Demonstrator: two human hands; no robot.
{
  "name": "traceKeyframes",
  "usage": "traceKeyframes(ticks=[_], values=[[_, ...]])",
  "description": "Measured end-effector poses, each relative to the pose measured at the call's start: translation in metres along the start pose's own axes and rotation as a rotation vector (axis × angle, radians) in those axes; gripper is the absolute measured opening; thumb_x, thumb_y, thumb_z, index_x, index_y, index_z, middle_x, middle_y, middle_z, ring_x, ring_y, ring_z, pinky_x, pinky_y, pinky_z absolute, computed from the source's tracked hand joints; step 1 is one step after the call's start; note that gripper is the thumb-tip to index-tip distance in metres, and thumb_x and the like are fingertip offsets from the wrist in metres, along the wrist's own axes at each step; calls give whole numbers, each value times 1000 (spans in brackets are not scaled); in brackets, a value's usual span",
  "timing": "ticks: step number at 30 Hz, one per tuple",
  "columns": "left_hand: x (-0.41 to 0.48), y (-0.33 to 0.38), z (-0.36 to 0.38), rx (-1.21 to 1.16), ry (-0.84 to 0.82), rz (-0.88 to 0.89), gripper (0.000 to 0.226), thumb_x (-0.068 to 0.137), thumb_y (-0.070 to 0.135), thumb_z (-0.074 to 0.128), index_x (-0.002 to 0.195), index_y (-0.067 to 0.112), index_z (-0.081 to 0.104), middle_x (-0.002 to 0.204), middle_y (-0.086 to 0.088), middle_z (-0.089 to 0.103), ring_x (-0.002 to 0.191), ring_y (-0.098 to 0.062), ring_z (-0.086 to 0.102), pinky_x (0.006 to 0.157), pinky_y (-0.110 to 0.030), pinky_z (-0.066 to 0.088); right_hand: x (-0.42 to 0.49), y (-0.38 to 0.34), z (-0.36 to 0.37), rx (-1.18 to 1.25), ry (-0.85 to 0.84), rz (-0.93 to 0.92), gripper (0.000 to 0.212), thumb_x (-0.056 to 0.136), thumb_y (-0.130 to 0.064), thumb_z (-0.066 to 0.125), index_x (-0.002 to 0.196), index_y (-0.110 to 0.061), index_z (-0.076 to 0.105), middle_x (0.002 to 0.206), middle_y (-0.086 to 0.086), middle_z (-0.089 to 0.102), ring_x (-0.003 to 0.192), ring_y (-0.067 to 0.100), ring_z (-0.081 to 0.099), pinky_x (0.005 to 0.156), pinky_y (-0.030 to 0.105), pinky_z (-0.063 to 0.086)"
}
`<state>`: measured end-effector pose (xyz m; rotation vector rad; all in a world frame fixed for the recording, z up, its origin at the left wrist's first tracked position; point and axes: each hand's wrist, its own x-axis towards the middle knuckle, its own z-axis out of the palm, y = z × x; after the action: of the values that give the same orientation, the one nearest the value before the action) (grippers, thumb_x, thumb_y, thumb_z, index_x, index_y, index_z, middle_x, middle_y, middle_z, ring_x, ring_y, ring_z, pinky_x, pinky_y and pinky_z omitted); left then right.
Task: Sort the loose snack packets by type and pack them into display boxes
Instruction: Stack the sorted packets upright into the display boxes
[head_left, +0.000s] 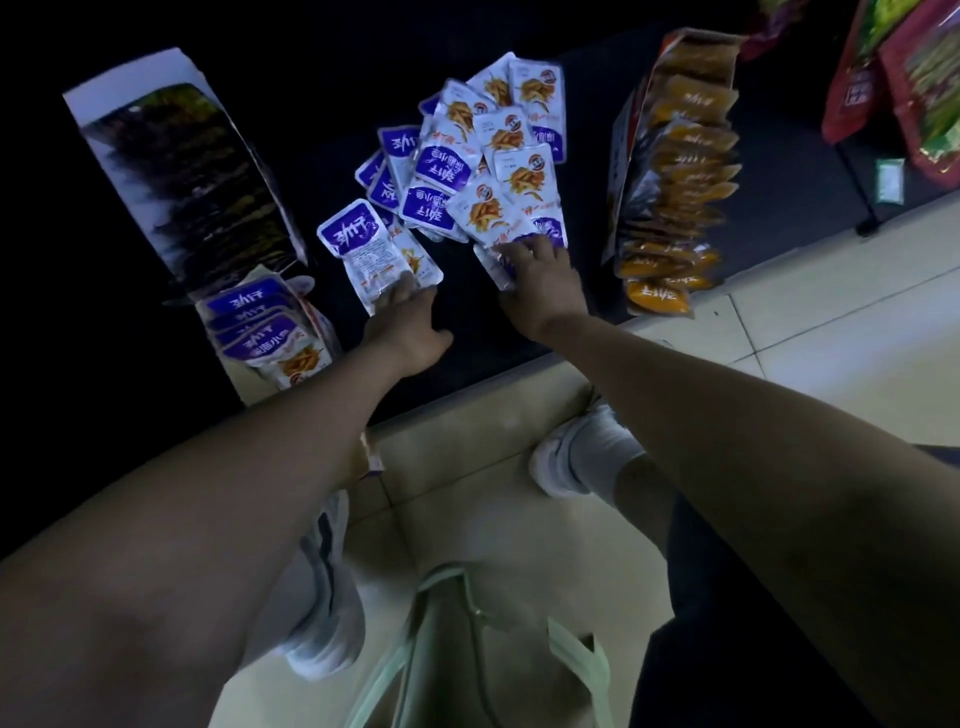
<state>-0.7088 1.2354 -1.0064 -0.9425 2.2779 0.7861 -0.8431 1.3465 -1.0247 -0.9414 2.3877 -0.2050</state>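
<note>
Several loose purple-and-white snack packets (478, 156) lie in a heap on the dark table top (322, 78). My left hand (405, 327) pinches two purple-and-white packets (363, 249) by their near ends, at the heap's left edge. My right hand (540, 280) rests on the near edge of the heap, fingers curled over a packet (506, 223). At the left a long white display box (182, 176) holds a dark row of packets, with several purple packets (265, 332) at its near end. At the right a display box (670, 171) holds orange packets.
Red and green snack bags (914, 78) hang on a rack at the far right, with a small green tag (889, 181) below. The table's near edge runs just behind my wrists. Below are pale floor tiles (810, 332), my white shoes (576, 457) and a pale green strap (467, 623).
</note>
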Motion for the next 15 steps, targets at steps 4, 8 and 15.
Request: traceKeyframes(ticks=[4, 8, 15], values=[[-7, 2, 16, 32, 111, 80, 60, 89, 25, 60, 145, 16, 38, 156, -6, 22, 142, -28, 17, 112, -37, 27, 1, 1, 6, -32, 188, 16, 39, 87, -32, 62, 120, -11, 55, 128, 15, 41, 122, 35, 37, 93, 43, 38], [-16, 0, 22, -21, 133, 139, 52, 88, 19, 59, 138, 14, 47, 144, -6, 37, 137, -27, 25, 108, -37, 30, -2, 3, 12, 25, 215, 102, 60, 80, -32, 74, 123, -4, 42, 131, 19, 38, 118, 37, 39, 92, 44, 39], [-17, -6, 4, -201, 195, 117, 43, 91, 12, 55, 133, 12, 52, 136, -13, 46, 125, -29, 44, 98, -32, 38, 4, 2, -9, 214, 177, 69, 44, 83, -12, 67, 124, -11, 50, 124, 12, 56, 116, 32, 50, 93, 41, 38]])
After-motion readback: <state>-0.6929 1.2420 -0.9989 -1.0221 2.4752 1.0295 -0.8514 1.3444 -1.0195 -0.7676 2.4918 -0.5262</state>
